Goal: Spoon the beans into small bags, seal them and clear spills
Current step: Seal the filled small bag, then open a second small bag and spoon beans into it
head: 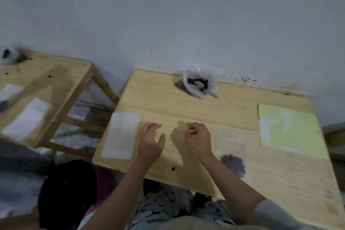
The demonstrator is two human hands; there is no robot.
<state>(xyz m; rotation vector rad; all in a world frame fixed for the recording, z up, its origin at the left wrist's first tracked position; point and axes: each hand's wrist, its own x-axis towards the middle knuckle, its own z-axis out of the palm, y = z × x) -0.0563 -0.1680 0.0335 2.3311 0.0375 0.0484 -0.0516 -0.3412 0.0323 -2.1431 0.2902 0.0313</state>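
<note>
Fingers (156, 126) of left hand (149, 142) spread apart, hovering over bare desk (168, 102), holding nothing. Right hand (198, 139) fingers curled together, pinching something tiny & pale, can't tell what. Filled small bag (231, 157) lies flat just beside right wrist, beans dark at its near end. Bulk bean bag (199, 82) w/ spoon (202, 87) inside sits at far edge by wall. Stack of empty bags (122, 135) just left. 1 stray bean (173, 168) near front edge. Risk: forearm sweep nudges it off desk, or drags filled bag if seal's not shut.

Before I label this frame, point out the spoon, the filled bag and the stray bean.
spoon (199, 85), head view, on its bowl.
filled bag (233, 163), head view, on the dark beans inside.
stray bean (173, 169), head view, its middle.
</note>
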